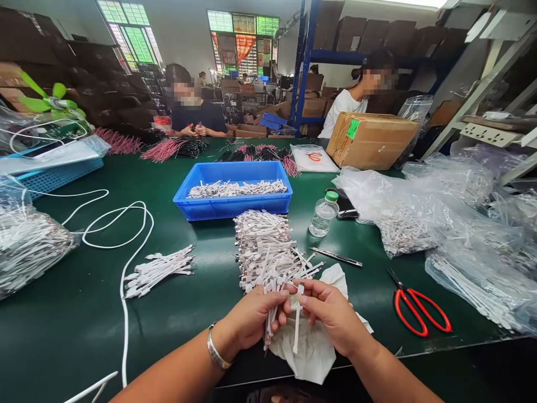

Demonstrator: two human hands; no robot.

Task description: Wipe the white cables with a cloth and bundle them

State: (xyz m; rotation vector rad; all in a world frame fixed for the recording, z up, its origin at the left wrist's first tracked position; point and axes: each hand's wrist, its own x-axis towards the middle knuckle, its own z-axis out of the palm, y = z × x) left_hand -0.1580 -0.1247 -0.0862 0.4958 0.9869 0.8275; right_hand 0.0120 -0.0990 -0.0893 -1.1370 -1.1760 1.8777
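**Loose leads, a close bench edge: where we could slip**

Our left forearm (168, 372), with a silver bangle (218, 348) at the wrist, and our right forearm (392, 375) reach in over the front edge of the green bench (84, 319). Above a crumpled white sheet (312, 352), paper or cloth we cannot tell, our left hand (251, 316) is closed around a small bunch of short white cable leads (271, 319). Our right hand (331, 316) pinches a single lead (297, 324) between thumb and fingers, its length hanging down.

Just ahead of our hands lies a loose heap of leads (262, 249), with more in a blue plastic crate (232, 208) beyond it. This is where we judge the trouble could start. The leads' small tabs could catch on one another, so a sharp tug on the pinched lead might drag neighbours out of the bunch and drop them over the nearby edge. The bangle could snag the heap's ragged near end and sweep strands loose. Reaching right carelessly, we could knock the water bottle (324, 217) and wet the leads, or catch a finger on the slim metal-tipped tool (335, 256) or the red-handled scissors (403, 320). A long white cable (123, 291) on our left could also hook an elbow.
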